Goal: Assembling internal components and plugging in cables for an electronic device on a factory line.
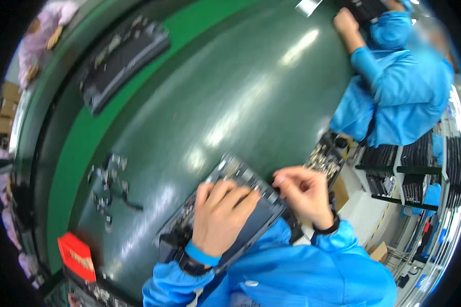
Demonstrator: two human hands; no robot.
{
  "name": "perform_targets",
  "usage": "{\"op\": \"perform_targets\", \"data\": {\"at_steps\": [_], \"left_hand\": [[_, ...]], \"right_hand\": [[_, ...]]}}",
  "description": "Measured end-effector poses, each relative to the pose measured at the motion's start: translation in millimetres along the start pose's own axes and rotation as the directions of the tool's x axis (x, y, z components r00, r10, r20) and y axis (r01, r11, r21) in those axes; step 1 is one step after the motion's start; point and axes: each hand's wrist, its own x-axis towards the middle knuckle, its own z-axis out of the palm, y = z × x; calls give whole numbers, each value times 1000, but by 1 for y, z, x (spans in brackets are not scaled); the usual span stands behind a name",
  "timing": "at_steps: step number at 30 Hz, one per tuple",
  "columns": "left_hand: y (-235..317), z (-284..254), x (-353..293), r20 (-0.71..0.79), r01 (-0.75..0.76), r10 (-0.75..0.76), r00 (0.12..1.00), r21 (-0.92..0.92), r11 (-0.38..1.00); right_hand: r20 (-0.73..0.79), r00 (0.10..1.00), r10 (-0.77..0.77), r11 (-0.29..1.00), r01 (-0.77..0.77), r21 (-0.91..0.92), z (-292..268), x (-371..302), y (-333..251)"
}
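A black laptop base [261, 217] lies aslant at the front of the green bench, its inner parts exposed along the far side. My left hand [221, 217] lies over its middle, palm down, with the fingers a little apart and bent onto the parts; the thumb is hidden. Just off the base's right end is my right hand [308, 197], closed in a pinch with thumb and forefinger together. Whatever sits between those fingertips, if anything, is too small to make out.
Loose cables and small parts [110, 187] lie to the left, near a red box [78, 257]. Another laptop base [125, 61] rests on the bright green strip. A tray of small metal parts [323, 159] stands at right. Beyond it a co-worker [394, 87] handles a dark panel.
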Motion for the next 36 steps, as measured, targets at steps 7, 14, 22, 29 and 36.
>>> {"op": "perform_targets", "data": {"at_steps": [7,14,22,29,36], "left_hand": [[4,4,-5,-33,-5,5,999,-5,1000],[6,9,3,-21,0,-1,1000,-54,999],[1,16,0,-58,-29,26,998,-60,998],[4,18,-1,-91,-7,1,996,-65,998],[3,20,-1,-98,-28,21,995,-72,997]], "right_hand": [[-5,1000,-16,999,16,-49,0,-1,22],[-19,998,-65,997,64,-43,-9,1,20],[17,1000,-22,1000,22,-12,-9,4,20],[17,1000,-16,1000,16,-25,-8,0,19],[21,999,-25,999,26,-27,-9,1,21]]}}
